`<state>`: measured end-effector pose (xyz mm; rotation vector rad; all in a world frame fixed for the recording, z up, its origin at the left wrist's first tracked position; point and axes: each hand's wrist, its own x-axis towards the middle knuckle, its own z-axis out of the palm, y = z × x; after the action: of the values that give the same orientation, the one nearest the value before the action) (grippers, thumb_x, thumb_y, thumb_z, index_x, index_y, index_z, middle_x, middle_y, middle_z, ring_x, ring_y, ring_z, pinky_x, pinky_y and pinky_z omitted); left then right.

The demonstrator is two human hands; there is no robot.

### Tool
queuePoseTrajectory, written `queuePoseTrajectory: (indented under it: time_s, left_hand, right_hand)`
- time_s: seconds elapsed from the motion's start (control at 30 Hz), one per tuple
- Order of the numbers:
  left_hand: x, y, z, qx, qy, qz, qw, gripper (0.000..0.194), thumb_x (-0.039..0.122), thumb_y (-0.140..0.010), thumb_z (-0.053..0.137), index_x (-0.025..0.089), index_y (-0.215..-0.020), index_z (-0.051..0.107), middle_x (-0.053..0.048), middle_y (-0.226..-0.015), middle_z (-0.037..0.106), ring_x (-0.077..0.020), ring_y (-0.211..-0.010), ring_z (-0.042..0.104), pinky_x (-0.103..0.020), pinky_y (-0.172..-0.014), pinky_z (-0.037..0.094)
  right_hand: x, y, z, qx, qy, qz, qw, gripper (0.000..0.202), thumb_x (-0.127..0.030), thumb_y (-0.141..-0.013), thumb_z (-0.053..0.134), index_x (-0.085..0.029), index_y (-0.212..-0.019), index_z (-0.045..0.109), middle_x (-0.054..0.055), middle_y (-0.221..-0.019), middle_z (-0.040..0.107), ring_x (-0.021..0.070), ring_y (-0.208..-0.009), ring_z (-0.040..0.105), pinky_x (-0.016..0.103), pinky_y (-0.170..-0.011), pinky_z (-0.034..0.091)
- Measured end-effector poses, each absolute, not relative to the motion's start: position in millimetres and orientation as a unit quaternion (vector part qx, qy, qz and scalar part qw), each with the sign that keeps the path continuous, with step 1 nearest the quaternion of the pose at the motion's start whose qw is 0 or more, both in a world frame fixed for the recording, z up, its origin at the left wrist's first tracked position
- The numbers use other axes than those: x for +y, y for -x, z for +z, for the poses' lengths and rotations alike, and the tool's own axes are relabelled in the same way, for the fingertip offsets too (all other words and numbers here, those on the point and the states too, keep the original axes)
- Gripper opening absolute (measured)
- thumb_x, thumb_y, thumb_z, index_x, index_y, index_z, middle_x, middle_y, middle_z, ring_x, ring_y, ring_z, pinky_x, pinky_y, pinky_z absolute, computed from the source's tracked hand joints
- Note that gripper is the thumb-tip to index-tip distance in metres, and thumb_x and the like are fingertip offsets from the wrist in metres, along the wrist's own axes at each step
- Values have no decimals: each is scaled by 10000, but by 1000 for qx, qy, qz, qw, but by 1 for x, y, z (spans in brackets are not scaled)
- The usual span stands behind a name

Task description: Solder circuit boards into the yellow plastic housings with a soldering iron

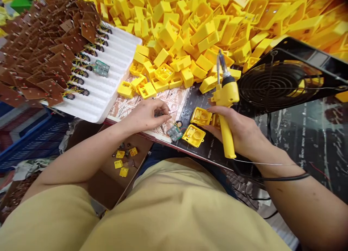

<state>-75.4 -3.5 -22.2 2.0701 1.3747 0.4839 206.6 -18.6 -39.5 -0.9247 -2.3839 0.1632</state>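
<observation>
My right hand (239, 129) is wrapped round a yellow soldering gun (228, 124), its metal tip pointing up and away from me. Solder wire trails from the handle's lower end. The thumb and fingertips of that hand are at an open yellow plastic case half (201, 116). Another case half (194, 136) lies just in front, with a small green circuit board (174, 133) and a round black part (179, 124) beside it. My left hand (150, 115) is closed in a pinch left of the board; a thin wire-like end and something dark show at its fingers, too hidden to name.
Yellow cases (174, 33) are heaped along the back. Brown circuit boards (49, 44) with wired round parts lie on white ribbed foam (116, 59), along with one green board (101, 68). A black fan (280, 80) stands right. Below are a cardboard box (108, 185) and blue basket (32, 135).
</observation>
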Motion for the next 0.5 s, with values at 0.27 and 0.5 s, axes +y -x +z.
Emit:
queuePoseTrajectory:
  time_s: [0.27,0.5]
  left_hand:
    - [5,55,-19,484,-773,230,339,149,243,-789,595,159,-840,707,-21,-833,739,-138,-796,673,-253,-757,501]
    - [8,28,-11,449,-842,135,268,74,210,-805,662,181,-788,729,-26,-794,745,-169,-784,666,-323,-826,480]
  right_hand:
    - [-49,-206,-25,-858,381,90,332,414,-207,-840,710,-197,-1218,542,74,-1139,682,197,-954,694,274,-772,590]
    - [-97,-259,6,-830,411,86,367,310,-402,-933,578,-329,-1231,618,-25,-747,706,162,-586,668,266,-540,550]
